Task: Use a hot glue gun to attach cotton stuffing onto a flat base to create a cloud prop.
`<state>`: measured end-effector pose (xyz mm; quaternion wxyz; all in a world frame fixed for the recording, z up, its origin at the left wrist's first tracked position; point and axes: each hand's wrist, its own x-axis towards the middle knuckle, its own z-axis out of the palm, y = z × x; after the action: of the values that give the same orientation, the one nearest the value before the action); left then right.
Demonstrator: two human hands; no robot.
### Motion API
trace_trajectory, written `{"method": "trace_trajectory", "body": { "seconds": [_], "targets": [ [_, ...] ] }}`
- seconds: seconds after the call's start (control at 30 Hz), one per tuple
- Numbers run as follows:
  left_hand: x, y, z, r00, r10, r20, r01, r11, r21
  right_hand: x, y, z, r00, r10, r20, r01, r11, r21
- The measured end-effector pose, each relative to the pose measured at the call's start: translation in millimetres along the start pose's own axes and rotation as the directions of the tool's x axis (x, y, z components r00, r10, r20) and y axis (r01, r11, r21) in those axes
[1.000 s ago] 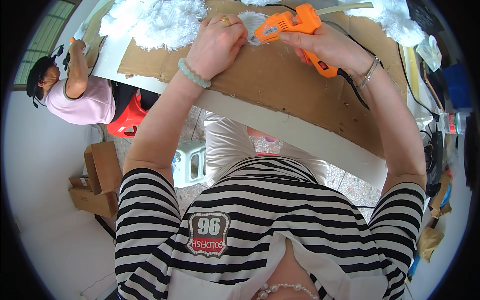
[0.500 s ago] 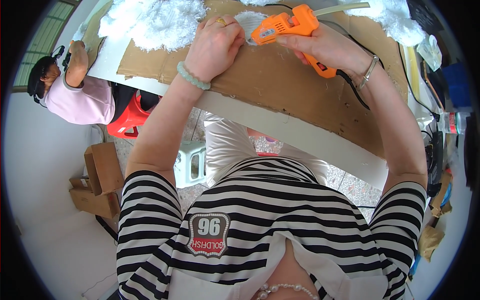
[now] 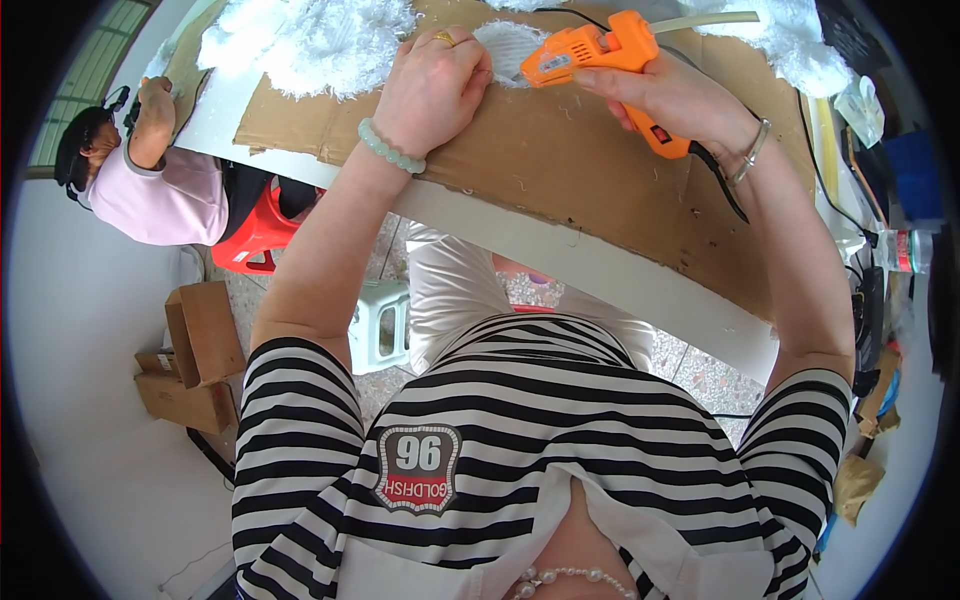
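Observation:
My right hand (image 3: 685, 100) is closed around the grip of an orange hot glue gun (image 3: 628, 38). A pale glue stick (image 3: 710, 19) pokes out of its back end, and the nozzle end points left toward a white ribbed piece (image 3: 508, 45) on the cardboard sheet (image 3: 590, 165). Beside that piece, my left hand (image 3: 433, 88) is closed with its fingers curled in. The fingertips are hidden, so what they pinch cannot be made out. White fluffy material (image 3: 305, 45) lies just beyond my left hand.
More white fluff (image 3: 785, 50) lies at the far right, near the gun's black cord (image 3: 722, 180). At the left a co-worker (image 3: 170, 190) sits on a red stool (image 3: 258, 235). Cardboard boxes (image 3: 195, 350) and a pale stool (image 3: 380, 325) stand on the floor.
My right hand has moved slightly right with the glue gun, drawing the nozzle away from my left hand and uncovering more of the ribbed piece. The left hand stays almost in place.

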<state>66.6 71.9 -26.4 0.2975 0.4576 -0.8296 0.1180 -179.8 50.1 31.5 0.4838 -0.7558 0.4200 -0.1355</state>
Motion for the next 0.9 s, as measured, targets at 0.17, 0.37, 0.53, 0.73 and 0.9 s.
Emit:
{"method": "trace_trajectory", "body": {
  "seconds": [0.17,0.37,0.53,0.73,0.9],
  "targets": [
    [0.6,-2.2,2.1,1.000,-0.021,-0.011,0.021,1.000,0.010,-4.2,1.4,-6.2,1.000,0.009,-0.011,-0.009,1.000,-0.001],
    [5.7,0.4,7.9,0.988,-0.153,-0.017,0.154,0.987,0.045,-2.4,2.8,-9.1,1.000,0.002,0.021,-0.002,1.000,0.011],
    [16.1,-1.4,7.9,0.956,-0.289,0.053,0.292,0.953,-0.075,-4.8,0.4,-12.8,0.999,0.020,0.030,-0.021,0.999,0.026],
    [15.8,-7.0,-1.5,0.939,-0.294,0.178,0.325,0.929,-0.178,-10.9,10.0,-25.9,0.996,0.008,-0.085,0.007,0.985,0.172],
    [22.0,-11.8,-7.8,0.859,-0.439,0.265,0.507,0.806,-0.307,-15.0,14.8,-22.7,0.995,0.028,-0.094,-0.003,0.968,0.252]
  ]
}}
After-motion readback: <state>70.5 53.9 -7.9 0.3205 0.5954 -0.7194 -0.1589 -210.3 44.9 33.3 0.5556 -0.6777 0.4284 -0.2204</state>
